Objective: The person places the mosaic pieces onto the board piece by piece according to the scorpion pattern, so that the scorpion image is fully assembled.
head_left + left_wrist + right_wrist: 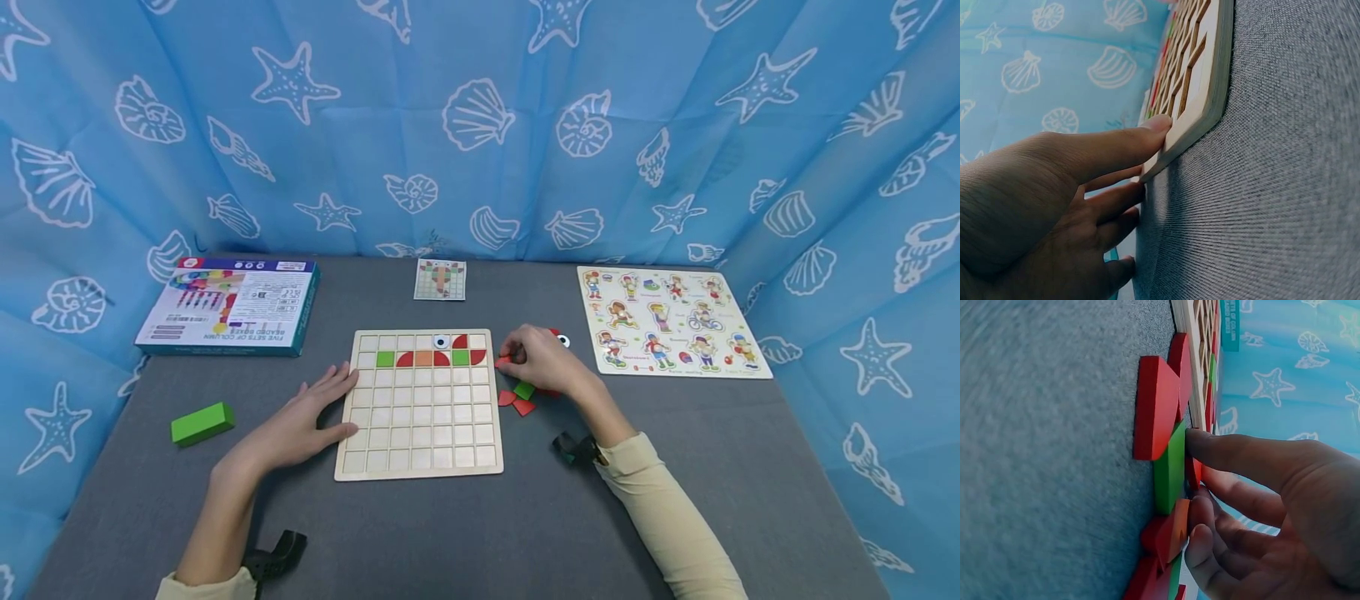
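Note:
A wooden grid board (420, 458) lies in the middle of the table, with green, red and orange tiles and a white eye tile (441, 342) in its upper rows. My left hand (303, 421) rests at the board's left edge, its fingers fairly straight; the left wrist view shows the thumb (1125, 147) touching the rim. Beside the board's right edge, my right hand (547, 358) pinches a small red tile (1194, 472) between thumb and fingers. Under and near that hand lie loose tiles, among them a green tile (524, 390) and a red tile (523, 407).
Behind the board lies a small pattern card (440, 280). A boxed bead set (225, 307) stands at the back left, with a green block (202, 424) in front of it. At the back right is a picture puzzle board (667, 321). A blue curtain (480, 125) hangs behind the table.

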